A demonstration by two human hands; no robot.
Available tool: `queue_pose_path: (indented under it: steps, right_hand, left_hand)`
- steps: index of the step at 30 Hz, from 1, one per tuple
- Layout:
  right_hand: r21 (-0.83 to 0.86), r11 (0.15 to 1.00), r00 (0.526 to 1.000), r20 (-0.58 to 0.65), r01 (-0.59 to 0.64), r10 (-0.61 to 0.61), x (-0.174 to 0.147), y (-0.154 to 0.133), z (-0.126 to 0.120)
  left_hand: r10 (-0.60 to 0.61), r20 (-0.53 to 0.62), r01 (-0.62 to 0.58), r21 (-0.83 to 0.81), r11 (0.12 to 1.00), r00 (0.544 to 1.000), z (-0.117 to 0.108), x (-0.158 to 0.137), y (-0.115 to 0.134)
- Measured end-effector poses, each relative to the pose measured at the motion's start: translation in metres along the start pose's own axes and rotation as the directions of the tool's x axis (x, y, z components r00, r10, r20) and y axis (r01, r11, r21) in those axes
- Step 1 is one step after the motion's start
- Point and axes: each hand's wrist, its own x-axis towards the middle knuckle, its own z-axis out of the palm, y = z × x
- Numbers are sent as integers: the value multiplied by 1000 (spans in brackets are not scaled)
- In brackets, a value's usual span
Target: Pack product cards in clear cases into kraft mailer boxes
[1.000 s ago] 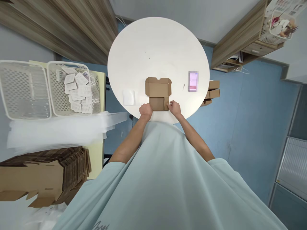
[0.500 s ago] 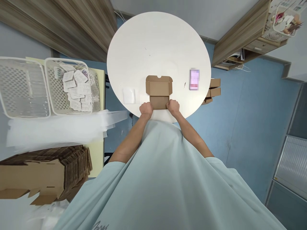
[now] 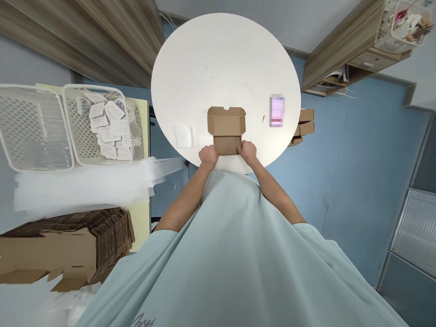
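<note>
A small brown cardboard box [image 3: 227, 144] lies near the front edge of the round white table [image 3: 221, 54]. Its lid [image 3: 226, 125] is folded back, away from me, with the side flaps spread, and the inside looks bare. My left hand [image 3: 208, 156] is closed on the box's near left corner. At the near right corner my right hand [image 3: 248, 151] grips the box, its fingers curled over the wall. Left of the box lies a translucent white packet [image 3: 184, 136]. A phone with a blurred screen [image 3: 276, 111] rests on the right of the table.
To the left, a side table [image 3: 140, 227] bears white baskets [image 3: 102, 122], one with small white packets, a stack of white sheets [image 3: 85, 186] and flattened cardboard boxes [image 3: 78, 250]. More brown boxes [image 3: 305, 121] sit beyond the table's right edge. A wooden cabinet [image 3: 344, 50] stands at the back right.
The view has shifted slightly. Both hands keep the same hold on the box, and the box's shape looks nearly unchanged.
</note>
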Motion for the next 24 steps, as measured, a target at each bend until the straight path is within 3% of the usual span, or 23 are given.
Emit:
queue_pose_path:
  steps: [13, 15, 18, 21, 24]
  right_hand:
    - [-30, 999, 1000, -12, -12, 11, -1, 4, 3]
    - [-3, 999, 999, -20, -40, 39, -6, 7, 2]
    - [70, 996, 996, -68, -51, 56, -18, 14, -2]
    - [122, 991, 995, -78, -60, 69, -33, 19, -6]
    - [142, 987, 995, -62, -74, 84, -44, 21, -10]
  left_hand:
    - [42, 15, -42, 5, 999, 999, 2, -6, -12]
    - [45, -2, -45, -36, 998, 999, -2, -5, -25]
    - [-33, -123, 15, -140, 990, 992, -14, 3, -56]
    - [-178, -271, 109, -250, 962, 946, -30, 18, -93]
    - [-310, -312, 203, -332, 921, 898, -43, 34, -118]
